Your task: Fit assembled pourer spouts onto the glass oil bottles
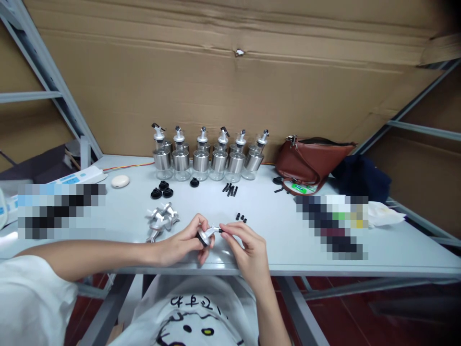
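Left hand [183,245]: clamped around a silver pourer cap [206,235].
Right hand [248,250]: fingertips pinched, seemingly on a small black plug [220,230] at its spout.

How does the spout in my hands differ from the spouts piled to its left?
The held spout is alone, gripped in the left hand; the piled spouts lie heaped, untouched, on the table. The held spout meets a black part pinched by the right hand; the piled spouts look all silver. Both are silver, similarly shaped.

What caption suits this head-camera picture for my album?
Left hand grips a silver pourer cap while right hand pinches a small black piece at its spout; six bottles line the table.
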Tool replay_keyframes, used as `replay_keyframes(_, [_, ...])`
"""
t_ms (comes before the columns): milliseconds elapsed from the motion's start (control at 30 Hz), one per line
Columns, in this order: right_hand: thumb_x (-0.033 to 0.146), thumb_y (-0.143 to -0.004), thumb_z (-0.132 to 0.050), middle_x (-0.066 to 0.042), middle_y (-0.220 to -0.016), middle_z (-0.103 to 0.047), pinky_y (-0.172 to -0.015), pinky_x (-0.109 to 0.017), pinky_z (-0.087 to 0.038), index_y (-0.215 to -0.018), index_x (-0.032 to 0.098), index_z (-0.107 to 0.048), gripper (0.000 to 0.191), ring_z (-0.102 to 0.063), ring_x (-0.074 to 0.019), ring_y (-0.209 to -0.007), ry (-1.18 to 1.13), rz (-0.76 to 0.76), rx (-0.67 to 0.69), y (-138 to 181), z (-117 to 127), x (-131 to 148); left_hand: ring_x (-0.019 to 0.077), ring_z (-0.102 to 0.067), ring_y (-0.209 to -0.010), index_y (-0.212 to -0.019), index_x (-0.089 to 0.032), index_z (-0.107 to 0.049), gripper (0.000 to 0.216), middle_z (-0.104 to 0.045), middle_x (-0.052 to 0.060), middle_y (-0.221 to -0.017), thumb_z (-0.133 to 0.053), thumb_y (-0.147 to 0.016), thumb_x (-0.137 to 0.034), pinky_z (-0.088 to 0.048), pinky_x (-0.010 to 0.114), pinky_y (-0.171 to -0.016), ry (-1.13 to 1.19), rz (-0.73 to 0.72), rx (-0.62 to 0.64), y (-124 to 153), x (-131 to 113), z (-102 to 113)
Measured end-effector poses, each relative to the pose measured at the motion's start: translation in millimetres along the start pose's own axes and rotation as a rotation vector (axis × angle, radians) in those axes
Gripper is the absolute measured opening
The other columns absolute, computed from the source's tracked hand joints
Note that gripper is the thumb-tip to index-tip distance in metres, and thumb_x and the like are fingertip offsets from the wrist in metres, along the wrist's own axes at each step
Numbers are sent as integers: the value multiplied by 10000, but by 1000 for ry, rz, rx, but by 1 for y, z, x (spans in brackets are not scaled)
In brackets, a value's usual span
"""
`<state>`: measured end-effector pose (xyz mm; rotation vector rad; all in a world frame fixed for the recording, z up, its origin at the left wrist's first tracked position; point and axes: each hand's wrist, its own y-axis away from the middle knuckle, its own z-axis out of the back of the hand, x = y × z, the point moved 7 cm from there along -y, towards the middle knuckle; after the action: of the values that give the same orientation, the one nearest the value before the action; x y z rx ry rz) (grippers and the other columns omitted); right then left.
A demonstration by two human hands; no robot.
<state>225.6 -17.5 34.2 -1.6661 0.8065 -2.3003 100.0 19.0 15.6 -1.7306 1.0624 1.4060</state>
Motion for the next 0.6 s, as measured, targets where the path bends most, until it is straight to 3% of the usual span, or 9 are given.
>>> replay_keyframes(167, [167,-815,-643,-48,-803,-696,-637,-256,-520,-911,237,-758,165,-644,-157,-722,-35,-7,18,0,-1,0,74,-463,-621,-863,-227,-259,194,-471,-47,-864,-410,-790,-130,-356,288,-666,-78,21,18,2,-3,-4])
replay_keyframes(400, [238,-762,-719,-49,-763,-709,-651,-273,-520,-807,230,-765,65,-641,-166,-708,-191,-97,123,1,-6,-4,86,-264,-566,-850,-233,-256,198,-416,-60,-778,-438,-776,-209,-222,252,-553,-149,93,42,5,-1,-5])
replay_keyframes(533, [329,-733,-748,5,-713,-651,-661,-254,-507,-1101,252,-704,380,-591,-125,-659,-303,-224,287,1,-16,-10,106,-285,-617,-820,-234,-234,241,-421,-58,-741,-460,-738,-223,-218,257,-578,-118,98,65,7,-2,-6])
replay_keyframes(600, [373,-735,-741,15,-728,-616,-656,-250,-496,-1154,258,-676,439,-567,-120,-666,-320,-237,393,1,-21,-8,110,-296,-619,-817,-235,-222,262,-413,-63,-710,-460,-710,-217,-221,258,-580,-103,84,73,8,-2,-6])
